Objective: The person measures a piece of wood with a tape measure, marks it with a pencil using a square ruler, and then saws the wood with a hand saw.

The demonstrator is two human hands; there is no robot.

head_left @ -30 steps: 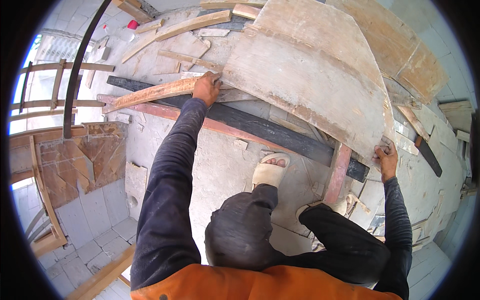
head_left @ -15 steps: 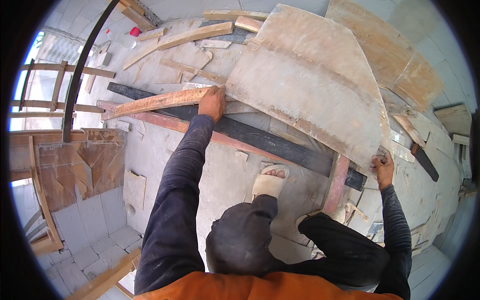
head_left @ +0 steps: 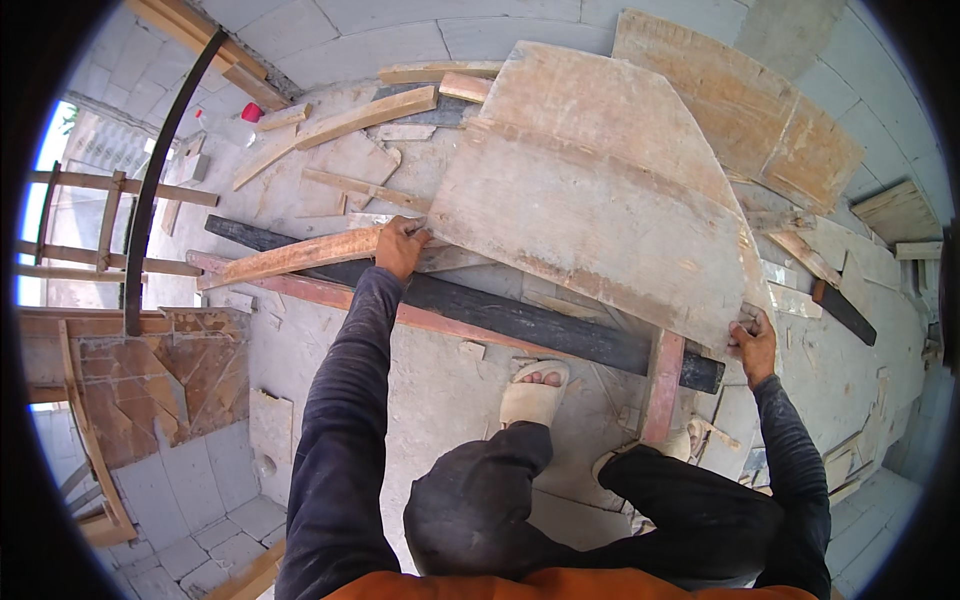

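Observation:
A large worn plywood sheet [head_left: 590, 190] with one slanted end lies tilted across timber beams in front of me. My left hand [head_left: 402, 248] is closed at the sheet's near left corner, beside the end of a light wooden batten [head_left: 300, 258]. On the sheet's near right corner, my right hand [head_left: 755, 345] grips the edge, thumb and fingertips on it. Beneath the sheet run a black timber beam [head_left: 500, 312] and a reddish beam [head_left: 430, 323]. A short pinkish timber [head_left: 662, 388] crosses the black beam's right end.
Another plywood sheet [head_left: 740, 110] leans by the block wall at the far right. Loose battens [head_left: 370, 115] are scattered at the back left. A curved black bar [head_left: 150, 190] rises at left, near a wooden frame [head_left: 115, 220]. My sandalled foot [head_left: 533, 395] stands before the beams.
My left hand has shifted from the batten's end onto the sheet's corner. My right hand keeps its hold on the sheet's edge. The whole view has shifted slightly.

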